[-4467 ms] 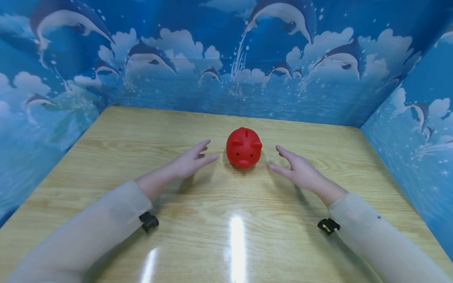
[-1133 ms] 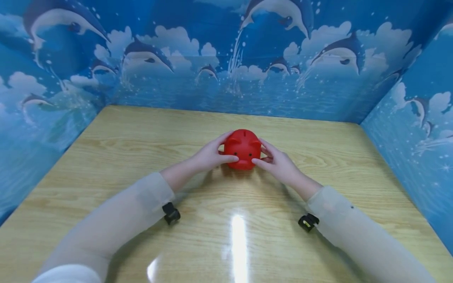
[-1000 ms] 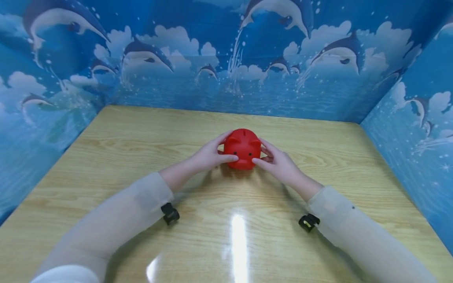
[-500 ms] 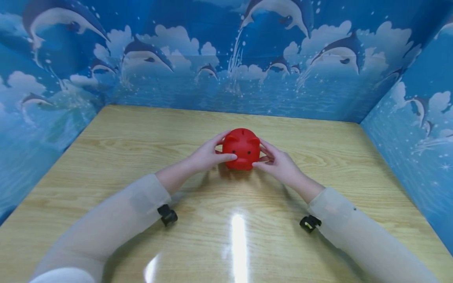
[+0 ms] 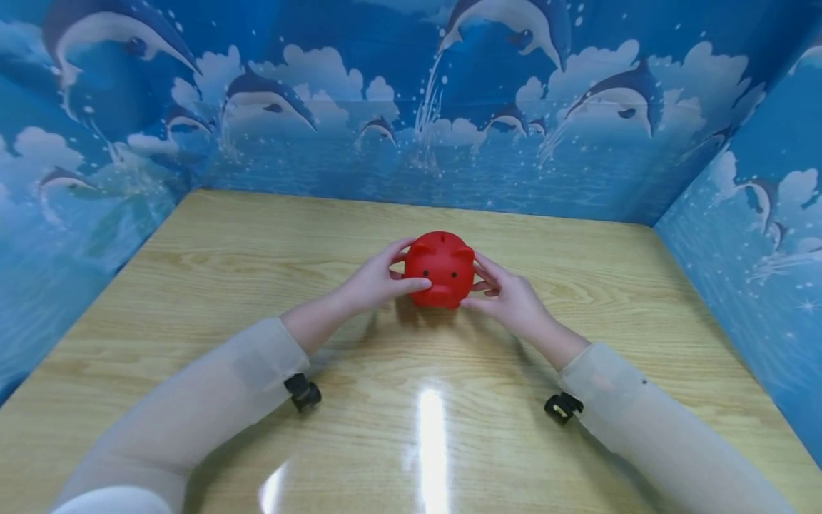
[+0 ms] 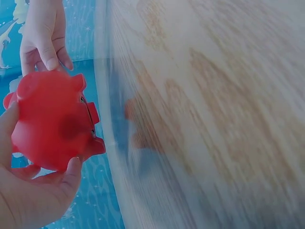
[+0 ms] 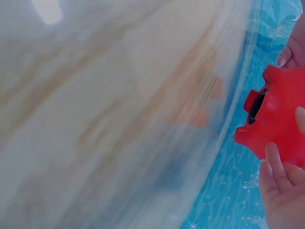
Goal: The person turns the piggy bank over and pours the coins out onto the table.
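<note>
A red piggy bank with a coin slot on top faces me at the middle of the table, held between both hands. My left hand grips its left side, thumb across the front by the snout. On the opposite side my right hand holds it, thumb low near the front foot and fingers behind. The left wrist view shows the bank's stubby feet apart from the tabletop, with a red reflection below. A black oval plug shows on its underside in the right wrist view.
The glossy wood-grain table carries bright light reflections near the front. Blue dolphin-print sheeting rises along its back and both sides. Black wrist cameras hang under the pale sleeves.
Earlier both hands stood apart on either side of the piggy bank; they have since closed in and gripped it. Over the last second the bank has risen slightly between them.
</note>
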A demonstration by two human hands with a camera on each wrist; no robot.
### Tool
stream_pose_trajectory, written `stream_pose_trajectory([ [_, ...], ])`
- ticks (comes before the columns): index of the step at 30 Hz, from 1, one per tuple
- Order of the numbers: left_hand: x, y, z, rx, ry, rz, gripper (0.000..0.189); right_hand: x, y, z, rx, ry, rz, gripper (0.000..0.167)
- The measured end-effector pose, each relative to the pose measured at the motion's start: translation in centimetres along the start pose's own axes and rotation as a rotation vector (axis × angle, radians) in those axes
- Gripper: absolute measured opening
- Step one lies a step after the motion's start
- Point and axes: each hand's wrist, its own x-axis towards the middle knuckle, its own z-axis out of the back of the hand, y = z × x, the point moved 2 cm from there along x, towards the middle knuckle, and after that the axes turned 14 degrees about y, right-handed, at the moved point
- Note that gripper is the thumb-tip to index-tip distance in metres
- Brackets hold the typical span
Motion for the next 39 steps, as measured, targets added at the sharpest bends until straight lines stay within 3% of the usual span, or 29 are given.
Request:
stream_pose_trajectory([
  [9, -0.14, -0.05, 0.05, 0.063, 0.032, -0.076, 0.084, -0.39, -0.21, 0.14, -0.001, -0.023, 0.001, 0.081],
  [20, -0.01, -0.11, -0.09, 0.014, 0.025, -0.103, 0.085, -0.72, 0.03, 0.23, -0.038, -0.055, 0.02, 0.081],
  [30, -0.47, -0.11, -0.03, -0.043, -0.009, -0.108, 0.078, -0.98, -0.16, 0.3, -0.085, -0.063, 0.096, 0.075],
  [39, -0.55, -0.02, 0.01, -0.029, -0.019, -0.072, 0.079, -0.93, -0.05, -0.07, -0.104, -0.053, 0.15, 0.085],
])
